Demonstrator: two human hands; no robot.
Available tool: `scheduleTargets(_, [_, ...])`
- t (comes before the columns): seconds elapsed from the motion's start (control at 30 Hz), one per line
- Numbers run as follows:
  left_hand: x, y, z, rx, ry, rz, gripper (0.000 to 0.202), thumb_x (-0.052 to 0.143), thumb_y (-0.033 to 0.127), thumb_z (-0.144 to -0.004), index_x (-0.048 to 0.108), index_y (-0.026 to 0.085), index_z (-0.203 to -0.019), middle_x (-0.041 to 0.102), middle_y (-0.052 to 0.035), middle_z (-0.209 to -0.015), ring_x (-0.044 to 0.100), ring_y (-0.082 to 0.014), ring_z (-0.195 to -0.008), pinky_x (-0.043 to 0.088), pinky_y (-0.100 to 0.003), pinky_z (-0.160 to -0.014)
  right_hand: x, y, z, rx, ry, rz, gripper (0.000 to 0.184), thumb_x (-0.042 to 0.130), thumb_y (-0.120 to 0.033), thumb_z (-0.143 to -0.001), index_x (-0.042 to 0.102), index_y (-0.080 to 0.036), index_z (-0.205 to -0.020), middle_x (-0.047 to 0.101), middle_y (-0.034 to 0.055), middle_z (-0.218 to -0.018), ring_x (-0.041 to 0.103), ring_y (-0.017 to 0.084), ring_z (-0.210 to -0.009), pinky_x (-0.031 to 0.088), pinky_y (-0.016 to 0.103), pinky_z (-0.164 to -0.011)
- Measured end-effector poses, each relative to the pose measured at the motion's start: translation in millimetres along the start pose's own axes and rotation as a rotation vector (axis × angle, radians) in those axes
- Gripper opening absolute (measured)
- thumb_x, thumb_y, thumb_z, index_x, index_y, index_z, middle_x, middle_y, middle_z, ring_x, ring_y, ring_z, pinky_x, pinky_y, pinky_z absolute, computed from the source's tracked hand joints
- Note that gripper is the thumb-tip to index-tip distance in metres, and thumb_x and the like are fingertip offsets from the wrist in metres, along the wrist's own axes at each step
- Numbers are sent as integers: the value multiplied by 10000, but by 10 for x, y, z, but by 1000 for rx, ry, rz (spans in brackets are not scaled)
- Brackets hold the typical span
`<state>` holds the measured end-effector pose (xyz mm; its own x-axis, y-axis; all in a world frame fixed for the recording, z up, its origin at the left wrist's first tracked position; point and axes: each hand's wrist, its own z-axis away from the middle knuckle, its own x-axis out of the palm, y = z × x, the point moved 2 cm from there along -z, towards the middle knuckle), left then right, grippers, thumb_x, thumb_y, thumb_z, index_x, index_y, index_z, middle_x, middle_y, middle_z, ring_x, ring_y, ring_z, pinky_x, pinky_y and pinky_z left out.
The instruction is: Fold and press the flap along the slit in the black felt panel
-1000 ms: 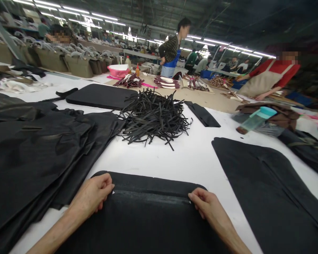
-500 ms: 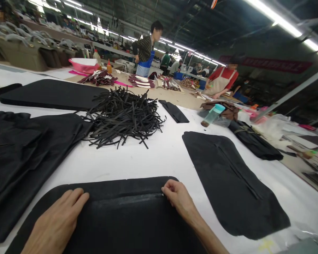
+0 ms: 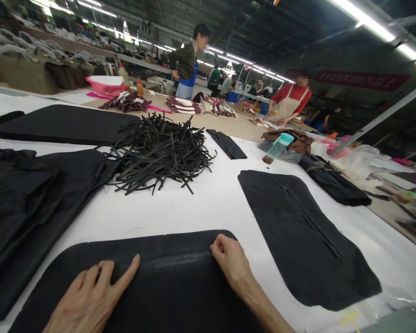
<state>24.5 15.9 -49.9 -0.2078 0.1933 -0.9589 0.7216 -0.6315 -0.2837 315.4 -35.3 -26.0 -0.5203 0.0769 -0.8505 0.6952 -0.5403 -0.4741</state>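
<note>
Black sheet point(image 3: 180, 296): flat, near side of strip pile point(image 3: 166, 150) — likely for reach.
Left hand point(image 3: 90, 293): splayed on it, gripping nothing — seemingly steadying.
Right hand point(image 3: 230, 259): fingertips pinched at end of shiny band point(image 3: 176, 260); anything grasped, cannot tell.

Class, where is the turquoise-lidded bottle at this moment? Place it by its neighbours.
The turquoise-lidded bottle is in the head view's right half, beyond the black panel right of the right hand, next to the brown cloth.
</note>
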Motion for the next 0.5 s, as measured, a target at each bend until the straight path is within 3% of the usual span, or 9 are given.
scheduleTargets(0.13, [-131,60,-46,7,-34,-111,769,367,-84,-716,335,345,-1354,594,-118,-992,584,-266,-865,465,-431,-797,32,41,18,-52,16,46,168,474,-205,-814,370,-232,-685,460,-55,-576,457,143,-581,247,255,-534])
scheduleTargets(0.27, [-213,34,-36,-31,-66,-46,734,329,-101,-723,396,306,-1331,615,-114,-1060,592,-259,-940,485,-425,-846,45,66,26,-99,24,169,186,440,-254,-852,335,-237,-699,459,-59,-569,464,152,-571,258,266,-550])
scheduleTargets(0.5, [21,-246,94,-133,28,74,704,285,-135,-685,543,235,-1226,545,-106,-1274,529,-231,-1135,479,-341,-942,45,114,-28,-67,-31,154,218,441,-287,-863,348,-234,-674,498,-42,-595,515,163,-618,303,265,-559])
